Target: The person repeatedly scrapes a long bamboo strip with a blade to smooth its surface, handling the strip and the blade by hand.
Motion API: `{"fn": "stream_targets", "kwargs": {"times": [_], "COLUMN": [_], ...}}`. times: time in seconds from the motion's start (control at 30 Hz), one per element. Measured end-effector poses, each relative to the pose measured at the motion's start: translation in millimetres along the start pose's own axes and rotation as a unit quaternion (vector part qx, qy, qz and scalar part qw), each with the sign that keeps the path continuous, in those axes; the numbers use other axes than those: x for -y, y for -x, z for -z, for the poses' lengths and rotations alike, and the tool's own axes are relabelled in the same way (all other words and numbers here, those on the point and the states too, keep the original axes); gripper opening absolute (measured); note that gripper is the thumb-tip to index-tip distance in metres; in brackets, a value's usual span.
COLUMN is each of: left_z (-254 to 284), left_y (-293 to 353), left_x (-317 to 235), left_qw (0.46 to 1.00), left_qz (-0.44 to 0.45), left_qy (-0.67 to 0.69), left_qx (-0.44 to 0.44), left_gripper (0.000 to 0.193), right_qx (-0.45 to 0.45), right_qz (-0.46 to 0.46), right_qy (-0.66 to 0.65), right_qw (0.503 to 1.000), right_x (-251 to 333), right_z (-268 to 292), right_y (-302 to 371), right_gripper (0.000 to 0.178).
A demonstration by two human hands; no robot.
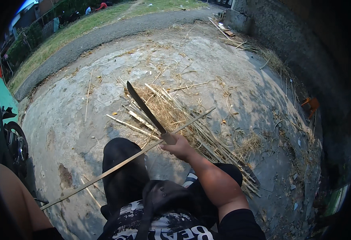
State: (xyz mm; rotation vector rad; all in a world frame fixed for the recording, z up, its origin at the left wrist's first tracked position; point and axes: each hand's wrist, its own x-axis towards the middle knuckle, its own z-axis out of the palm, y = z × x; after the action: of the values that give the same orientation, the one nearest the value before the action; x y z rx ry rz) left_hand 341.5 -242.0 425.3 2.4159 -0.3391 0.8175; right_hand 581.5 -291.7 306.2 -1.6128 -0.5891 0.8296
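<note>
My right hand [180, 148] is closed round the pale handle of a machete [144, 106], its dark, slightly curved blade pointing up and to the left. A long, flat bamboo strip [115, 167] slants across in front of me and crosses the machete's handle by my right hand. Whether the fingers also grip the strip I cannot tell. The strip's lower end runs to the edge of my left arm [17, 196]. My left hand is out of view. Beyond my right hand lies a heap of split bamboo strips [213, 148] with straw-like shavings [165, 106].
Dark-trousered knees [121, 160] flank the work. A motorcycle [13, 138] stands at the left. More strips [241, 45] lie along the wall [287, 36] at the right, near an orange object [312, 105]. A paved path [87, 44] and grass [67, 46] lie beyond the concrete.
</note>
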Motion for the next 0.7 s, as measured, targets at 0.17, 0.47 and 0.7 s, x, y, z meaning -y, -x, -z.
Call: {"fn": "stream_targets", "kwargs": {"times": [0.17, 0.47, 0.7], "left_z": [3, 38, 62], "left_y": [1, 9, 27], "left_x": [0, -4, -12], "left_qw": [1.0, 0.999, 0.999], "left_qz": [0.007, 0.023, 0.038], "left_qy": [0.0, -0.025, -0.038], "left_qx": [0.007, 0.005, 0.01], "left_gripper": [0.036, 0.04, 0.044], "right_qx": [-0.02, -0.023, 0.001], "right_qz": [-0.011, 0.036, 0.005], "right_qy": [-0.005, 0.008, 0.002], "right_qw": [1.0, 0.999, 1.0], "right_x": [2, -17, -13], "right_z": [5, -4, -4], "right_y": [1, -13, -6], "right_gripper": [0.044, 0.047, 0.054]}}
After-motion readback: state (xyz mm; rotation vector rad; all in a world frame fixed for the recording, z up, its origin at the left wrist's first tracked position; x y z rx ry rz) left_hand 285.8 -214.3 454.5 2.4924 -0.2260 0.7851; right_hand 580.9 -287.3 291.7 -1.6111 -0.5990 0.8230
